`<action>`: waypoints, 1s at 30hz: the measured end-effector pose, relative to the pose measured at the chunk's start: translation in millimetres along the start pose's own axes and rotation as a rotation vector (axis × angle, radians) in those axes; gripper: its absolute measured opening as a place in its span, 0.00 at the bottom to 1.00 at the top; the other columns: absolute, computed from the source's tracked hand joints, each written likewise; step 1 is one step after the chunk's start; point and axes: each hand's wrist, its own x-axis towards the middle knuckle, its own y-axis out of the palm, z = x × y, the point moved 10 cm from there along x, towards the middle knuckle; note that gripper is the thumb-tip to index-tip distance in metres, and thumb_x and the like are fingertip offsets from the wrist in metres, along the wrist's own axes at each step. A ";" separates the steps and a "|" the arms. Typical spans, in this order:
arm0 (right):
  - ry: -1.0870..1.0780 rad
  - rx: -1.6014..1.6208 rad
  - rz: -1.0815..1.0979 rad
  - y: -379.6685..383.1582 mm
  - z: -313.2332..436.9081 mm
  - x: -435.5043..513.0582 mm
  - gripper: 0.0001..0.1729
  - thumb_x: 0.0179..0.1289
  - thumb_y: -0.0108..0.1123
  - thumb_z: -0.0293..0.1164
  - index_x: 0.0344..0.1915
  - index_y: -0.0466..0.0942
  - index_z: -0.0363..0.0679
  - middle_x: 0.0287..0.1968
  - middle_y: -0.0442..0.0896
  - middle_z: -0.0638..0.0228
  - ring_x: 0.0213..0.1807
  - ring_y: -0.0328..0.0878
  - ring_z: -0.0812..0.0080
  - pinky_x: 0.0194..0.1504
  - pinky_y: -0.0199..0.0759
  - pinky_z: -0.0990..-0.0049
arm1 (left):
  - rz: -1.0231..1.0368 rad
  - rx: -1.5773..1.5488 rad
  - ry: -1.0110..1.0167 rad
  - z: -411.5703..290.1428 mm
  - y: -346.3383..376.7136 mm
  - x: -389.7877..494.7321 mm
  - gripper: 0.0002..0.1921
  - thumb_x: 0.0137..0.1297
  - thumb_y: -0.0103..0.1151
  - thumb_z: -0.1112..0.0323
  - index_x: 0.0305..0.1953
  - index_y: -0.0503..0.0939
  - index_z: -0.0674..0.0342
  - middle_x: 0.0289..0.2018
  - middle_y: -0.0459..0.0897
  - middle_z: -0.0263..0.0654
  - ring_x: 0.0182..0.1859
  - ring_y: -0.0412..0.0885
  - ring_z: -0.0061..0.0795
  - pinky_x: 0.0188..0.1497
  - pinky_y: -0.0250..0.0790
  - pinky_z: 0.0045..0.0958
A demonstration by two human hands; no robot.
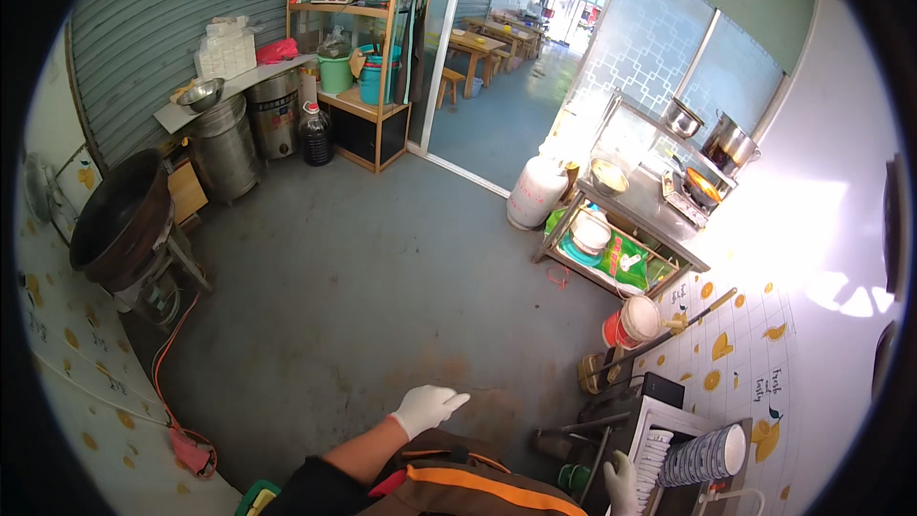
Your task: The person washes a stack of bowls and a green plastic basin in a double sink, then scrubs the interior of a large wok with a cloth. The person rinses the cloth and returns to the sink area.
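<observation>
My left hand (430, 410), in a white glove, hangs over the grey floor in front of my body. It holds nothing, and its fingers are a little apart. At the lower right my right hand (620, 484), also gloved, is beside the sink (648, 412). A gap shows between its thumb and fingers, and nothing is seen in its grasp. Right beside it stands a row of stacked white dishes (653, 462) in the sink. A stack of blue-patterned bowls (702, 455) lies on its side there. A tap (741, 493) reaches in at the bottom right.
A gas cylinder (537, 192) stands by a steel table (645, 218) with a pan on a stove. Nearer are a bucket (634, 322) and a long-handled mop (670, 333). At left are a large wok (118, 218) and an orange cord (159, 365) on the floor.
</observation>
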 end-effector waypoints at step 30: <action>0.252 -0.013 0.181 187.0 132.0 103.6 0.23 0.69 0.65 0.37 0.55 0.86 0.32 0.49 0.91 0.47 0.55 0.89 0.49 0.58 0.80 0.60 | -0.254 -0.277 -0.264 229.5 -234.9 53.6 0.14 0.73 0.64 0.60 0.45 0.86 0.66 0.33 0.91 0.42 0.32 0.89 0.32 0.41 0.80 0.34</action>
